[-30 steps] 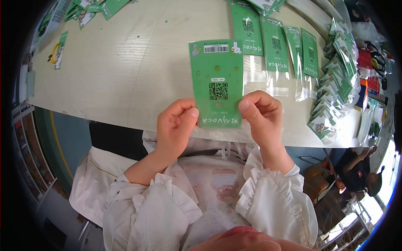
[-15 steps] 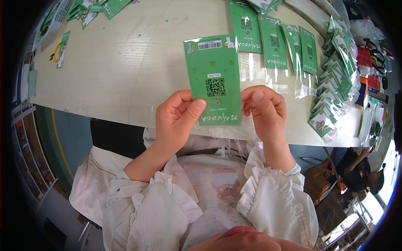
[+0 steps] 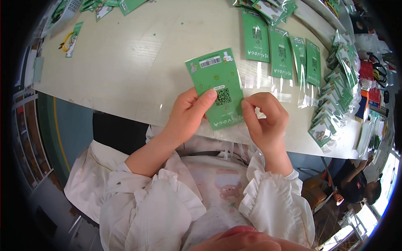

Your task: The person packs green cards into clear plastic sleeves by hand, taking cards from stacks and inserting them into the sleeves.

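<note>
A tall green card (image 3: 220,75) printed with a barcode, a square code and small rabbits is held above the table's front edge, slightly tilted. My left hand (image 3: 186,115) grips it from the left, with the thumb flat on its face near the square code and the other fingers behind. At the card's right edge, my right hand (image 3: 266,117) is closed in a pinch, thumb and index finger on the edge. Whether a clear sleeve covers the card there is hard to make out.
Several green cards in clear bags (image 3: 280,52) lie at the right of the table (image 3: 125,71). Beyond them is a stack of bagged packs (image 3: 331,104). A yellow ring with a narrow card (image 3: 72,42) lies far left. Another person (image 3: 356,184) is at lower right.
The card has tilted, its top leaning left. My left thumb has moved up toward the square code, and my right fingers have come onto the card's edge. The view has shifted slightly.
</note>
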Demonstrator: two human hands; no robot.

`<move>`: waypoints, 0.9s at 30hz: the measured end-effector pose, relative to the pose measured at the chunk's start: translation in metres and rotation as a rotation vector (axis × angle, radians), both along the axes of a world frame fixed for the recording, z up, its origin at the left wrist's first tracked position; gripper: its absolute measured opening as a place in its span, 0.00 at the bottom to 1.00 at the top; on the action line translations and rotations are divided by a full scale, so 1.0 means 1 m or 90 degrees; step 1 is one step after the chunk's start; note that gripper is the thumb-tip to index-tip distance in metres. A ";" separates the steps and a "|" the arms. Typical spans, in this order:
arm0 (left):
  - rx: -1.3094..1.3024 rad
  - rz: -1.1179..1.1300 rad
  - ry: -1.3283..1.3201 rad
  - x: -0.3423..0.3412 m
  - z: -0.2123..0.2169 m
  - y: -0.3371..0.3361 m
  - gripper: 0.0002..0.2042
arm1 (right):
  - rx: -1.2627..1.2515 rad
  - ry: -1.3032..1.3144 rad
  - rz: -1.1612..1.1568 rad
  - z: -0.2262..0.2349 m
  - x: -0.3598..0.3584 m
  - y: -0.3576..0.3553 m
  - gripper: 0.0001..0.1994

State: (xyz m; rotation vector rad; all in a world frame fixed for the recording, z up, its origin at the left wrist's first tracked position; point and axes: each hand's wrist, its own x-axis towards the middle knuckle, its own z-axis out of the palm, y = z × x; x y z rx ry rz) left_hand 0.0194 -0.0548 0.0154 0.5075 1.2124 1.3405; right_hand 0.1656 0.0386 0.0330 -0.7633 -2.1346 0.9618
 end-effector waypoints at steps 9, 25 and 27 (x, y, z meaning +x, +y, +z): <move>-0.015 0.063 -0.013 0.001 -0.001 0.009 0.12 | 0.501 0.124 0.044 -0.021 0.001 0.014 0.14; 0.001 0.200 -0.128 -0.023 0.022 0.020 0.14 | -0.177 0.285 0.215 -0.009 0.009 0.028 0.23; -0.017 0.138 -0.142 -0.024 0.021 0.020 0.14 | -0.135 0.194 0.240 -0.005 0.009 0.027 0.18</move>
